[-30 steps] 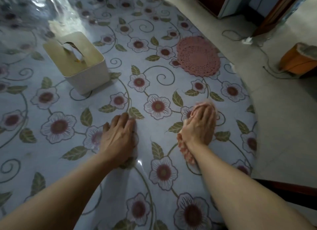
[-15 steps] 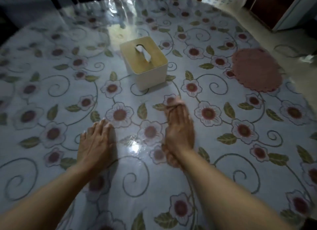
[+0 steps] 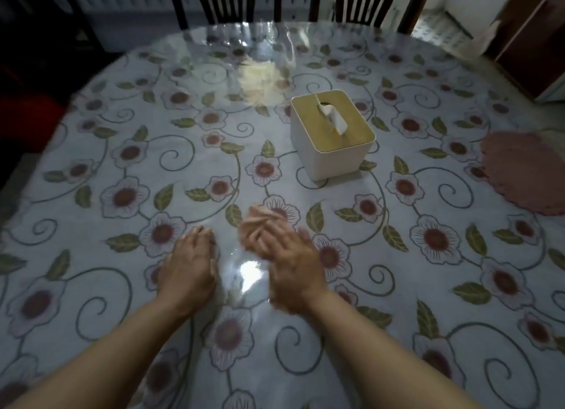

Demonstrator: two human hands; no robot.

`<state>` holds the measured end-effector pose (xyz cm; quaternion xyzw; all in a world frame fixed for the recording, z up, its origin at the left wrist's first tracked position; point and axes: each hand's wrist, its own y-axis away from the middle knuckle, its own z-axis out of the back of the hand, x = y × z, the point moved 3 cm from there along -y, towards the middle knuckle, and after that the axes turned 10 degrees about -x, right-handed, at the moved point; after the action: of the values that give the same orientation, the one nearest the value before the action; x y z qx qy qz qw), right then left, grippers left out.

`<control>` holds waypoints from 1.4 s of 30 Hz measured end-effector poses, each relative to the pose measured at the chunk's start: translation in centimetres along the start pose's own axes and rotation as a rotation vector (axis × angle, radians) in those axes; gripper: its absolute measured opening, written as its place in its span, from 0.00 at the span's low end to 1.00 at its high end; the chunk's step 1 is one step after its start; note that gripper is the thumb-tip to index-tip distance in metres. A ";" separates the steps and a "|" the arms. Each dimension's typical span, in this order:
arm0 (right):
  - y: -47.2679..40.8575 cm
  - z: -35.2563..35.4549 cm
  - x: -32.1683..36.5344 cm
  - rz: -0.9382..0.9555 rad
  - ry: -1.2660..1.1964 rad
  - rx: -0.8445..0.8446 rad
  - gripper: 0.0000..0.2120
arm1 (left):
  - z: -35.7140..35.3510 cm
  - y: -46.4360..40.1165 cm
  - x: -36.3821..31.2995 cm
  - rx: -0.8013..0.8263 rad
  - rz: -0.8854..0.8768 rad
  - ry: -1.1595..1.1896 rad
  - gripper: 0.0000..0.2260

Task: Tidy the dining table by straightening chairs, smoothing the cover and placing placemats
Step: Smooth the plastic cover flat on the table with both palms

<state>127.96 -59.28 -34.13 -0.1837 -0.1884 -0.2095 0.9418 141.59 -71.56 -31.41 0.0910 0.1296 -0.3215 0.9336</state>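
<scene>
Both hands are lying flat-fingered near the desk's near edge: left hand (image 3: 188, 266) pinning the cover (image 3: 91, 170), right hand (image 3: 282, 256), blurred, apparently smoothing it.

The right hand (image 3: 287, 256), with a pink mat (image 3: 260, 225) held under its blurred fingers, has been swept leftward across the cover (image 3: 91, 170) until it lies just beside the left hand (image 3: 189, 265). The second mat (image 3: 526, 170) is now left well to its right.
</scene>
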 end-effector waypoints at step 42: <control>17.8 4.2 13.2 -0.985 0.396 0.643 0.39 | 3.7 11.7 8.7 0.271 -0.658 -0.239 0.17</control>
<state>146.11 -46.74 -29.52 0.2600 -0.1264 -0.5823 0.7598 156.14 -68.47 -29.45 0.1289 -0.0014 -0.6269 0.7683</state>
